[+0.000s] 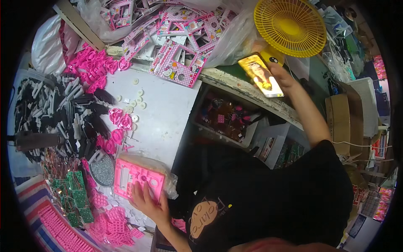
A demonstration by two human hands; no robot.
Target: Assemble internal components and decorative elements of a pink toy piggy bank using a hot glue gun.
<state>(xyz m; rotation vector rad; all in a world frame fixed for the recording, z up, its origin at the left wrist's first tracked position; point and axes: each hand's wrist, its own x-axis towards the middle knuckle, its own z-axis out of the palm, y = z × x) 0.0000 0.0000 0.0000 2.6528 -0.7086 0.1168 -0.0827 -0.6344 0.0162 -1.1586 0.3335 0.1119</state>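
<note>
My left hand (147, 204) lies with fingers spread on a pink plastic casing (138, 178), near its lower edge. The casing has a long slot and round openings and rests on a clear plastic bag (170, 185) on the white table. My right hand (280, 79) is closed round a smartphone (261, 75), held up at the right with its lit screen showing. Beside the casing stands a round dish of small silvery parts (102, 171). Pink moulded parts (124, 122) and white discs (139, 100) are scattered beyond it.
Black and grey parts (50, 109) heap at the left, with green circuit boards (77, 197) and pink button grids (113, 227) nearer. Printed pink cards (180, 63) pile at the back. A yellow fan (289, 27) stands back right. An open drawer (222, 119) holds small parts.
</note>
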